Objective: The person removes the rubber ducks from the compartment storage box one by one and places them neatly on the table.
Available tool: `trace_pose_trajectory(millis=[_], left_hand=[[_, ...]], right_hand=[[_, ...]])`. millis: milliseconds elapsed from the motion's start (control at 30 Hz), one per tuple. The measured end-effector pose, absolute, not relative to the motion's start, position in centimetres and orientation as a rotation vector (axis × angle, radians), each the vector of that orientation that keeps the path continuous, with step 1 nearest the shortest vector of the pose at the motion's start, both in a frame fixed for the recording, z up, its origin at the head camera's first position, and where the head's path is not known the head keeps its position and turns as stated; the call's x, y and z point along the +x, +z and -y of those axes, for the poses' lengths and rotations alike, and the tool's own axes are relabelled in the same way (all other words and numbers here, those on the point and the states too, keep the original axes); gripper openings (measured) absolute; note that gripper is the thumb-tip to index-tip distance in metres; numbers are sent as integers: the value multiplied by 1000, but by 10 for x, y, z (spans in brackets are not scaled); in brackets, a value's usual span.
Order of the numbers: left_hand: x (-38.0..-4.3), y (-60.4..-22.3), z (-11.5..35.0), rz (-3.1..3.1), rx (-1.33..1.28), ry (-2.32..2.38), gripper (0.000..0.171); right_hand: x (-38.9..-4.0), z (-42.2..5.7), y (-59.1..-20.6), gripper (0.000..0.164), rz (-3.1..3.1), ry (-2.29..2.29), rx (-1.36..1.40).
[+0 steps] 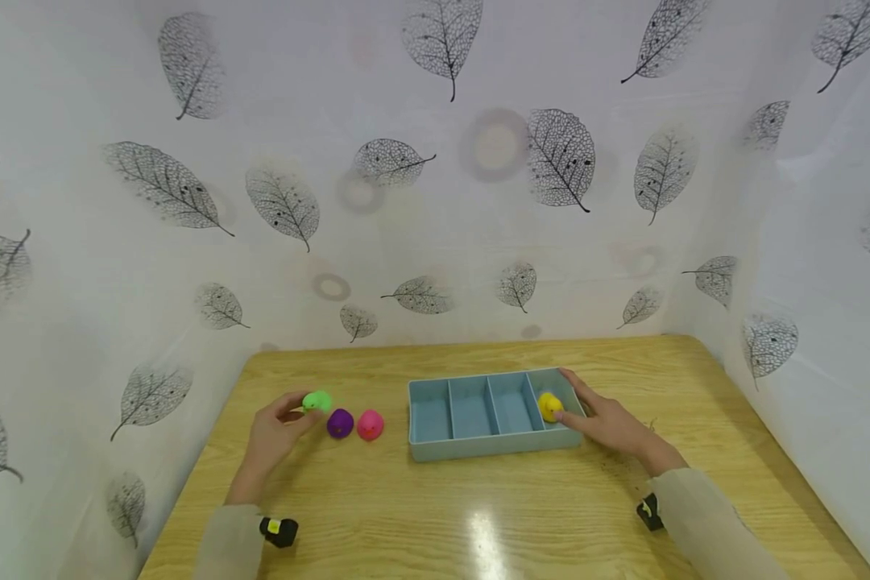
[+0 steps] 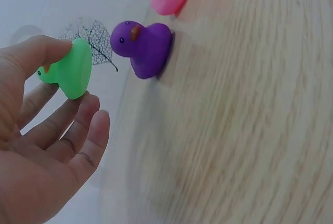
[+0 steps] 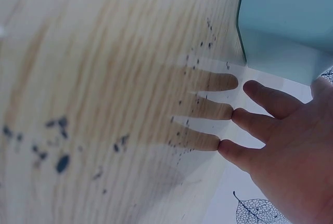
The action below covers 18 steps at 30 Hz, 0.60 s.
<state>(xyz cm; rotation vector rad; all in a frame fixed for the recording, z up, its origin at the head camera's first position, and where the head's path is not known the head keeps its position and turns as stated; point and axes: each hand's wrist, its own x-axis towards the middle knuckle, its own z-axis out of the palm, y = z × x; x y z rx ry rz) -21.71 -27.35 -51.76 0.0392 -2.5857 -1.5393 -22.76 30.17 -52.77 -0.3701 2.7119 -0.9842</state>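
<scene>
Currently, left grip [image 1: 275,432] pinches green duck [image 1: 319,400]; right grip [image 1: 612,420], spread, touches tray [image 1: 493,445], yellow duck [image 1: 548,404] in rightmost compartment [image 1: 553,382].

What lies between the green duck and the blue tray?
In the head view: the purple duck and, nearer the tray, the pink duck, both on the table.

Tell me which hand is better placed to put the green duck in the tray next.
Probably the left hand: it pinches the green duck, while the right hand is at the right end of the tray, by the yellow duck.
</scene>
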Motion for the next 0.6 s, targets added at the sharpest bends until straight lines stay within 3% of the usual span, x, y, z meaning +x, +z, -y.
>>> trace_pose_trajectory(millis=[600], left_hand=[[-213, -533, 289, 2777, 133, -1417, 46]], right_hand=[[-227, -301, -527, 87, -2702, -988, -367]])
